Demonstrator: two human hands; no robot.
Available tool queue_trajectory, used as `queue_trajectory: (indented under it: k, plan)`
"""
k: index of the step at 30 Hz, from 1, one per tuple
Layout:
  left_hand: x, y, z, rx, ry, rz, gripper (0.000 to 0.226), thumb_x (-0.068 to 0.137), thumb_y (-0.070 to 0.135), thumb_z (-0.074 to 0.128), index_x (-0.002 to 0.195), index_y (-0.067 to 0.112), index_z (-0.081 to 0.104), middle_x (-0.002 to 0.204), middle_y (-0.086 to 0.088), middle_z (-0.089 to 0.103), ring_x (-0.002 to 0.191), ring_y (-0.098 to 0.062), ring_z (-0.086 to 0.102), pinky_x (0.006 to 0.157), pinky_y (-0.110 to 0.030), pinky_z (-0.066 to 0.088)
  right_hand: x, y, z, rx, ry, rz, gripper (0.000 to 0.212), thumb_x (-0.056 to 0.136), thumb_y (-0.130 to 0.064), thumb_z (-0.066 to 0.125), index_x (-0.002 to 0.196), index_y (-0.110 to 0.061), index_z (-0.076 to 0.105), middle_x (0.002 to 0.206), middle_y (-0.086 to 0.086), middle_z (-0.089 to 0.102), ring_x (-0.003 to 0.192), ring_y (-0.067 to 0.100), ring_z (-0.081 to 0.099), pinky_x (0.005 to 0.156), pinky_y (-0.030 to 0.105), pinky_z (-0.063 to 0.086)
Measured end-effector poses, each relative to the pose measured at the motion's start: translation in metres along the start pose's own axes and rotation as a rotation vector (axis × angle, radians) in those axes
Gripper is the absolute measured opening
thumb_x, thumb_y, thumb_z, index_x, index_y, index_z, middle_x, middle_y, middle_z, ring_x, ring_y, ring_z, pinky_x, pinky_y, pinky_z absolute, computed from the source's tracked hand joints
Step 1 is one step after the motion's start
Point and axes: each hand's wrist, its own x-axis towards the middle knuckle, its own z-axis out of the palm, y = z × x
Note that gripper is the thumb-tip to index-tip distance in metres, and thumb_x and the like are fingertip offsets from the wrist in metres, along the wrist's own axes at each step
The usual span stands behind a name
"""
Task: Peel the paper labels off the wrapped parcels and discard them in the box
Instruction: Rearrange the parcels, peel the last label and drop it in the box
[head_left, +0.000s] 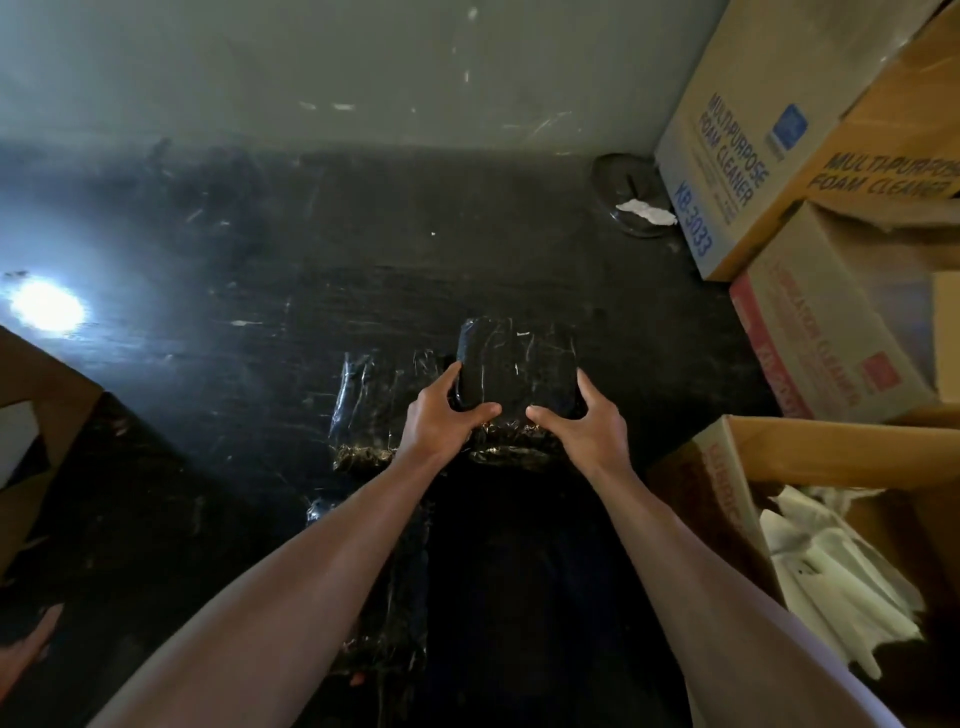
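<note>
A black plastic-wrapped parcel (517, 364) sits on top of other wrapped parcels (374, 410) on the dark floor. My left hand (441, 415) grips its near left corner and my right hand (584, 423) grips its near right corner. No paper label shows on its top face. An open cardboard box (810, 449) at the right holds several white peeled paper labels (831, 566). One more wrapped parcel (384, 587) lies closer to me, between my forearms.
Stacked foam cleaner cartons (737, 171) stand at the far right against the grey wall. A round dark lid with a white paper scrap (647, 212) lies near them. A cardboard flap (36, 415) juts in from the left. A light glares on the floor at left.
</note>
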Motion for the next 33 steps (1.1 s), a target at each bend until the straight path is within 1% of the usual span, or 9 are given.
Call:
queue_trajectory:
  k: [4, 6, 9, 13, 20, 23, 26, 30, 33]
  plan:
    - [0.003, -0.002, 0.000, -0.004, -0.022, 0.015, 0.092, 0.077, 0.043, 0.082, 0.154, 0.026, 0.034, 0.143, 0.007, 0.055, 0.130, -0.012, 0.052, 0.092, -0.016, 0.037, 0.003, 0.003, 0.002, -0.022, -0.003, 0.003, 0.108, 0.075, -0.052, 0.082, 0.159, -0.021, 0.024, 0.161, 0.003, 0.037, 0.148, 0.021, 0.034, 0.118, 0.040, 0.033]
    - [0.001, -0.004, -0.003, -0.005, -0.019, 0.021, 0.090, 0.080, 0.040, 0.081, 0.154, 0.027, 0.032, 0.145, 0.007, 0.053, 0.131, -0.012, 0.051, 0.097, -0.020, 0.039, 0.001, 0.001, 0.002, -0.061, 0.019, 0.003, 0.106, 0.075, -0.052, 0.082, 0.159, -0.022, 0.024, 0.162, 0.003, 0.035, 0.148, 0.023, 0.034, 0.118, 0.042, 0.033]
    - [-0.005, -0.008, -0.016, 0.000, 0.023, 0.023, 0.094, 0.083, 0.034, 0.078, 0.158, 0.026, 0.021, 0.153, 0.005, 0.044, 0.139, -0.015, 0.042, 0.110, -0.033, 0.035, -0.007, -0.001, 0.001, -0.136, 0.096, -0.044, 0.100, 0.077, -0.052, 0.080, 0.158, -0.024, 0.028, 0.161, 0.004, 0.034, 0.148, 0.023, 0.032, 0.117, 0.044, 0.033]
    - [-0.030, -0.025, -0.038, 0.033, 0.073, 0.024, 0.095, 0.084, 0.040, 0.076, 0.158, 0.029, 0.019, 0.158, 0.007, 0.036, 0.143, -0.015, 0.035, 0.113, -0.036, 0.032, -0.034, 0.001, 0.005, -0.202, 0.153, -0.162, 0.094, 0.081, -0.049, 0.078, 0.157, -0.023, 0.029, 0.160, 0.003, 0.033, 0.148, 0.019, 0.028, 0.112, 0.035, 0.031]
    - [-0.115, -0.084, -0.075, 0.025, 0.129, -0.051, 0.094, 0.082, 0.041, 0.078, 0.157, 0.032, 0.022, 0.159, 0.006, 0.033, 0.144, -0.015, 0.033, 0.114, -0.036, 0.030, -0.107, 0.025, 0.046, -0.156, -0.048, -0.264, 0.089, 0.084, -0.049, 0.075, 0.157, -0.027, 0.030, 0.161, -0.001, 0.032, 0.147, 0.013, 0.029, 0.110, 0.023, 0.027]
    - [-0.154, -0.112, -0.081, 0.012, 0.151, -0.117, 0.097, 0.082, 0.036, 0.078, 0.158, 0.031, 0.018, 0.160, 0.002, 0.031, 0.144, -0.019, 0.034, 0.112, -0.035, 0.031, -0.137, 0.039, 0.073, -0.131, -0.158, -0.224, 0.089, 0.083, -0.050, 0.075, 0.157, -0.029, 0.030, 0.161, -0.002, 0.031, 0.147, 0.011, 0.029, 0.112, 0.024, 0.027]
    - [-0.179, -0.142, -0.086, -0.007, 0.175, -0.220, 0.097, 0.082, 0.037, 0.079, 0.158, 0.031, 0.019, 0.160, -0.002, 0.033, 0.144, -0.021, 0.034, 0.113, -0.041, 0.032, -0.159, 0.049, 0.100, -0.097, -0.234, -0.175, 0.092, 0.082, -0.052, 0.075, 0.158, -0.029, 0.027, 0.162, -0.002, 0.031, 0.147, 0.012, 0.031, 0.114, 0.027, 0.031]
    - [-0.191, -0.171, -0.094, 0.018, 0.087, -0.264, 0.101, 0.077, 0.049, 0.079, 0.157, 0.039, 0.018, 0.160, -0.001, 0.032, 0.145, -0.022, 0.032, 0.114, -0.045, 0.032, -0.179, 0.057, 0.131, -0.083, -0.327, -0.106, 0.102, 0.079, -0.056, 0.076, 0.160, -0.029, 0.020, 0.164, -0.001, 0.028, 0.149, 0.014, 0.028, 0.112, 0.025, 0.027]
    - [-0.189, -0.180, -0.101, 0.018, 0.011, -0.241, 0.103, 0.073, 0.055, 0.080, 0.155, 0.044, 0.019, 0.157, 0.002, 0.038, 0.142, -0.018, 0.037, 0.113, -0.046, 0.036, -0.185, 0.058, 0.146, -0.093, -0.327, -0.092, 0.110, 0.078, -0.056, 0.078, 0.161, -0.027, 0.013, 0.165, -0.001, 0.025, 0.150, 0.014, 0.026, 0.116, 0.028, 0.026]
